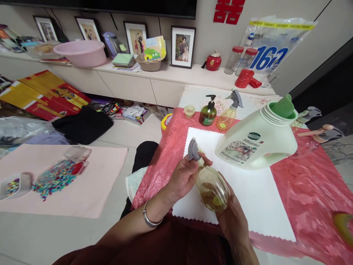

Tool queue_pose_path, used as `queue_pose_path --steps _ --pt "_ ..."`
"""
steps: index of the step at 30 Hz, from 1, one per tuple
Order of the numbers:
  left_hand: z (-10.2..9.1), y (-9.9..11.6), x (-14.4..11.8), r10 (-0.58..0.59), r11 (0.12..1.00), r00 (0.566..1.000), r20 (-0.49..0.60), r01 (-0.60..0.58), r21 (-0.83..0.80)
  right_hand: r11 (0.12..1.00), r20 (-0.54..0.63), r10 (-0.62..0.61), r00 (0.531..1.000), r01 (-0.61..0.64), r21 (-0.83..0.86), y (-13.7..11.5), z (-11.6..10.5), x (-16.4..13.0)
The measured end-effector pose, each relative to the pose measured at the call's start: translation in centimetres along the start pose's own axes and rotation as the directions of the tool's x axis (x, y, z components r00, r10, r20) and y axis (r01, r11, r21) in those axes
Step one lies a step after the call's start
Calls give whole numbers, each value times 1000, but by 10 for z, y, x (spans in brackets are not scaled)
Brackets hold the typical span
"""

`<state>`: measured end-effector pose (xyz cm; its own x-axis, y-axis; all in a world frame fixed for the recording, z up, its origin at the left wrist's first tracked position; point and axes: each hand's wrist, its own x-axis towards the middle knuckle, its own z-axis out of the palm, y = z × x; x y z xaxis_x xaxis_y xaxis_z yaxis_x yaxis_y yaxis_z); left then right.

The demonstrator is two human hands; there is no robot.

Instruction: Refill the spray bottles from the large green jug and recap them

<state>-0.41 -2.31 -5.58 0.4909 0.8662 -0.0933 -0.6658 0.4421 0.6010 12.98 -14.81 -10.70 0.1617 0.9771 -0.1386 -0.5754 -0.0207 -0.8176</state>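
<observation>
Tilted between my hands is a clear spray bottle (211, 184) with a grey trigger head (193, 149) and some yellowish liquid low inside. The fingers of my left hand (183, 176) close round its neck, just under the head. My right hand (233, 211) cups the base, its fingers partly hidden behind the bottle. Under them lies a white scallop-edged mat (201, 138). A large pale green detergent jug (256, 140), with a green cap or cup (283, 106) in its mouth, stands on the right. Behind are a green pump bottle (207, 114) and another spray bottle (228, 114).
Red plastic sheeting (311, 184) covers the table. A small cup (189, 111) sits near its back left corner. More spray bottles (306, 116) stand or lie behind the jug. To the left, a pink board (107, 184) holds scattered colourful beads (59, 178). A cabinet (171, 90) runs along the wall.
</observation>
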Motion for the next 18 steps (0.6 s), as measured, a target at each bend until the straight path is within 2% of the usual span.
queue_pose_path --steps 3,6,8,10,12,15,18 --pt "1 -2 -3 8 999 1000 3 -8 39 995 -46 69 997 -65 77 0 5 4" --pt "-1 -3 -4 -28 994 999 35 25 104 995 -51 61 997 -56 84 1 9 9" --pt "-4 1 -1 -22 987 998 57 13 160 999 -75 34 997 -33 17 1 6 10" --pt "-8 8 7 33 968 998 59 -46 246 995 -126 -12 992 0 -98 -1 -3 8" --pt "-12 18 22 112 917 992 60 -126 378 979 -132 -59 990 31 -203 -5 -15 4" --pt "-18 28 55 245 791 965 95 -255 557 963 -130 -57 990 21 -267 -13 -25 -6" --pt "-24 26 95 374 681 923 94 -342 648 962 -283 -71 956 -9 -272 -17 -20 -19"
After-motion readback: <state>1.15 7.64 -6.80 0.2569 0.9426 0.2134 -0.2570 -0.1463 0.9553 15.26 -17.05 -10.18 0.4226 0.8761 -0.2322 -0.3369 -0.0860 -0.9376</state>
